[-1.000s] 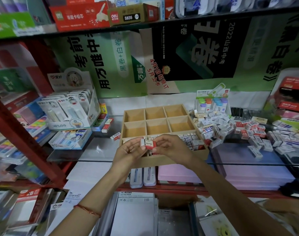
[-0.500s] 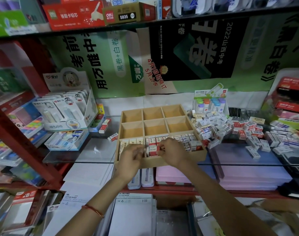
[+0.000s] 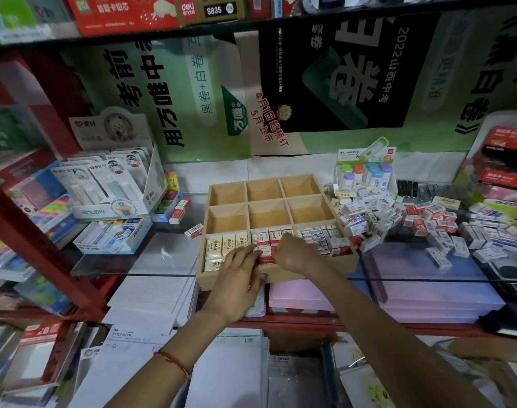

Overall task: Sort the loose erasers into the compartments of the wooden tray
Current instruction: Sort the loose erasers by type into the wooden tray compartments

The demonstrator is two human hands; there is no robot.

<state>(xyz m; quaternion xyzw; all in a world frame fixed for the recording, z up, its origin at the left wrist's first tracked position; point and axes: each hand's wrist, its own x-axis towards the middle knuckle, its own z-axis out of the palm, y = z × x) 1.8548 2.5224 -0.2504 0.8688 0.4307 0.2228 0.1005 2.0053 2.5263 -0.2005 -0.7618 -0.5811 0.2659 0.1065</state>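
I see the left hand [image 3: 239, 272] resting with fairly straight fingers on the red-and-white sleeved rectangular erasers [image 3: 269, 238] in the front middle compartment of the light wooden nine-cell tray [image 3: 316, 273]. The right hand [image 3: 295, 253] bends down onto the same row from the other side; I cannot tell whether it grips one. The loose heap of white boxed erasers [image 3: 398, 219] lies on the clear glass shelf [image 3: 133, 260], just right of the tray.

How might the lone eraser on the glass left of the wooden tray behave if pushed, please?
The eraser is a small boxy block, so it should slide rather than roll. Its sleeve on the smooth glass shelf probably slips easily. It looks light and stiff.
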